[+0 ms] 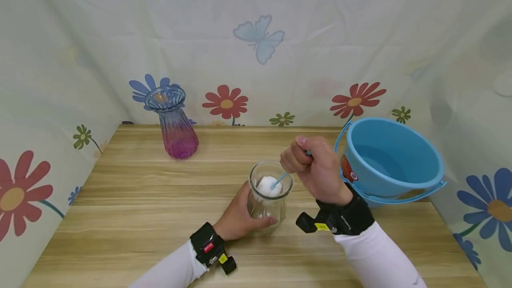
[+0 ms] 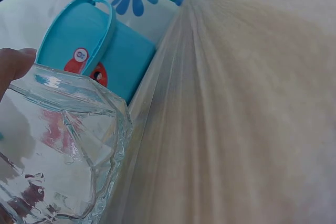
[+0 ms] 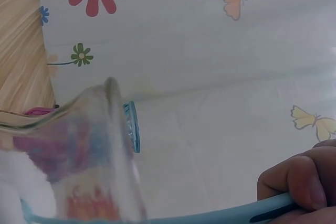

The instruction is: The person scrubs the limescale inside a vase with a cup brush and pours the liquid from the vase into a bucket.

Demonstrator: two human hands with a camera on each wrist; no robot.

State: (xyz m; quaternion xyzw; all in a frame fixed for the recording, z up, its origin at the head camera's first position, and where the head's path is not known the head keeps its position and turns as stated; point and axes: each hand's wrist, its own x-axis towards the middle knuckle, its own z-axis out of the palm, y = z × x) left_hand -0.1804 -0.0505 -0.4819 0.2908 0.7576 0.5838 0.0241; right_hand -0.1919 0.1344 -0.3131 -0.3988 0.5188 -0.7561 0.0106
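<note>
Glass jar [image 1: 281, 209], lower middle of frame | left hand [image 1: 238, 218] grips it, maybe so it won't tip | right hand [image 1: 317, 169] holds blue stick [image 1: 281, 178], white puff [image 1: 266, 186] inside jar

The left grip [image 1: 240, 217] is around the jar [image 1: 265, 211], on its left and near sides, over the front half of the surface [image 1: 132, 217]. Up and to the right of it, just beyond the jar's mouth, the right grip [image 1: 314, 168] is around the stem of the brush [image 1: 266, 186]; the stem slants down leftward from that grip, and the brush's head is inside the jar. To the right of the right grip, near it, the bucket [image 1: 390, 150] stands on the surface. Behind and left of the left grip, well apart, stands the vase [image 1: 179, 134]. The cloth [image 1: 320, 34] hangs behind both grips and along either side.
</note>
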